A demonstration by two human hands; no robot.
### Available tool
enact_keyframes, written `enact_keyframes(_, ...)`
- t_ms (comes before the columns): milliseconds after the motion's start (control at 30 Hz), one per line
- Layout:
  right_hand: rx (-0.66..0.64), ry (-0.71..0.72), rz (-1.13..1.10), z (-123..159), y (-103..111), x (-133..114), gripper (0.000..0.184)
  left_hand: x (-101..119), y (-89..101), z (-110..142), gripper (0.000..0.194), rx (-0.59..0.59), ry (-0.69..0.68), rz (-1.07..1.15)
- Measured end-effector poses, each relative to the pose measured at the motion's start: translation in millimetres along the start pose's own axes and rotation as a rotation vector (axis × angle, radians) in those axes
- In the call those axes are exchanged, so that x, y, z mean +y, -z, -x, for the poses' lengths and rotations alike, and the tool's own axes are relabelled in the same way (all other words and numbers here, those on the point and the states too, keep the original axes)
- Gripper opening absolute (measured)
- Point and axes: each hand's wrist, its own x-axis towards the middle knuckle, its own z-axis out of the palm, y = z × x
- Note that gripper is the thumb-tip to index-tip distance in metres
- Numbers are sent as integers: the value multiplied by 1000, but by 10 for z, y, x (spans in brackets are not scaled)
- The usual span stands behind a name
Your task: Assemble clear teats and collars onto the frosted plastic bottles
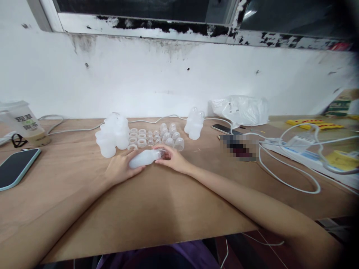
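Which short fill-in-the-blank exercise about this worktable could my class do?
The left hand holds the bottle by its frosted body; at its clear end is the ____ hand.
The drink cup stands on the ____ side of the table, the plastic bag on its right.
The phone in the light-blue case lies screen ____.
Missing words: right; left; up

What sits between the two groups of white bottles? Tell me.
Between the left bottles and right bottles, the head view shows whitish rings, small clear pieces and clear domed caps in rows, with a white cable behind.
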Motion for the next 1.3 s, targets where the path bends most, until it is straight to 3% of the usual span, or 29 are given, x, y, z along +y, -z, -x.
enact_keyframes(133,17,-99,-17,-3,-14,35,34,19,-15,13,50,49,-38,-33)
enact_keyframes(367,-78,-213,-63,-17,17,131,32,28,-57,17,49,74,-113,-42)
enact_keyframes(567,-234,-154,-94,8,94,39,46,-19,-66,-9,52,44,-65,15)
enact_keyframes(700,-216,-183,-59,11,83,50,28,-14,-72,7,50,75,-100,5)
enact_keyframes(800,-196,-237,24,9,65,62,38,10,-70,27,48,87,-154,-30)
enact_keyframes(867,-167,-216,74,18,59,42,40,19,-66,30,48,84,-160,-38)
enact_keyframes(967,-143,-125,31,41,59,-9,29,10,-60,19,49,75,-127,-11)
enact_keyframes(1067,-132,-41,-22,51,58,-25,45,-6,-52,9,50,67,-90,36)
enact_keyframes(1133,-121,-33,-9,41,56,-2,40,-5,-50,12,49,76,-97,36)
enact_keyframes(1233,-161,-160,1,15,56,51,26,12,-54,23,48,89,-140,7)
enact_keyframes(1300,-201,-258,34,5,59,67,36,24,-60,26,48,83,-176,-7)
